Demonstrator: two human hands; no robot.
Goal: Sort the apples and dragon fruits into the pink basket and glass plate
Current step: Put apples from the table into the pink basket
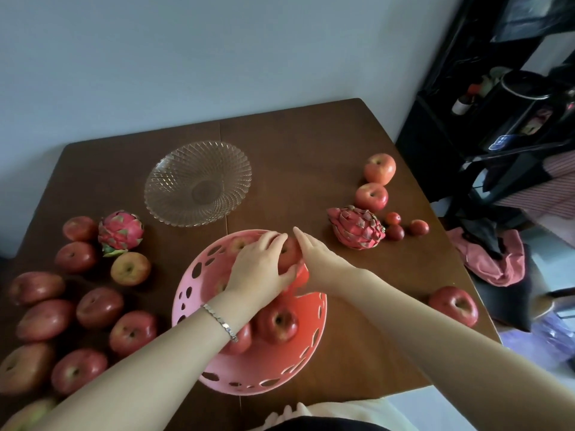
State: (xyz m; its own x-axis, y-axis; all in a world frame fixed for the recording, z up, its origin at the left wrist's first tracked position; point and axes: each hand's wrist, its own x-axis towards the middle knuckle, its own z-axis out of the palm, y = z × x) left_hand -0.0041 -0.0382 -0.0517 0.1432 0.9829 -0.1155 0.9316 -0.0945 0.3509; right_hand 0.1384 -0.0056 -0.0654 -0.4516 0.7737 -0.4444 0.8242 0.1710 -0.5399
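Note:
The pink basket [199, 293] stands at the table's near middle with a few red apples in it, one in plain view [278, 325]. Over its far rim my left hand [258, 269] grips a red apple [291, 251], fingers curled over its top. My right hand [314, 253] touches that apple's right side with straight fingers. The glass plate [197, 183] lies empty beyond the basket. One dragon fruit [120, 232] sits left of the basket among several loose apples [130, 268]. A second dragon fruit [356, 228] lies to the right.
Two apples [379, 168] and three small red fruits [418, 227] sit near the right dragon fruit, and another apple [454, 305] lies by the table's right edge. A dark shelf unit [497, 104] and a pink cloth [491, 259] stand beyond that edge.

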